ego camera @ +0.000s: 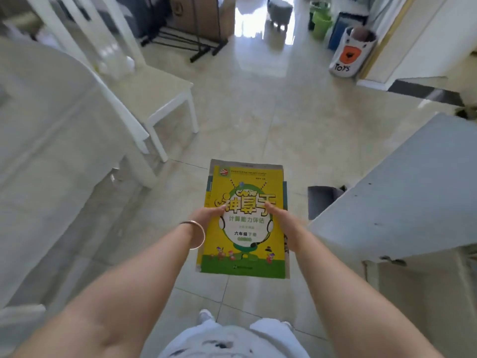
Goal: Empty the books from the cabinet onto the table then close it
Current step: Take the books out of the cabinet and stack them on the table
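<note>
Two bare hands of yours carry a small stack of flat paperback books (244, 220) in the head view, the top one with a yellow and green cover. Your left hand (206, 218) grips the stack's left edge, thumb curled over the cover, and a thin silver bangle (195, 235) circles that wrist. Your right hand (280, 218) grips the right edge the same way, thumb on top and the other fingers hidden beneath. The stack is held level in the air above the glossy beige tiled floor (247, 117), between a pale cloth-covered table (46, 140) at your left and a light grey flat surface (418, 192) at your right, touching neither.

Far ahead at the right, a white fabric bin marked TOYS (351, 54) stands on the floor with something dark and rounded showing at its mouth. Beside it is a green plastic bucket (321, 23); its contents cannot be made out. A white wooden chair (154, 96) stands near the table.
</note>
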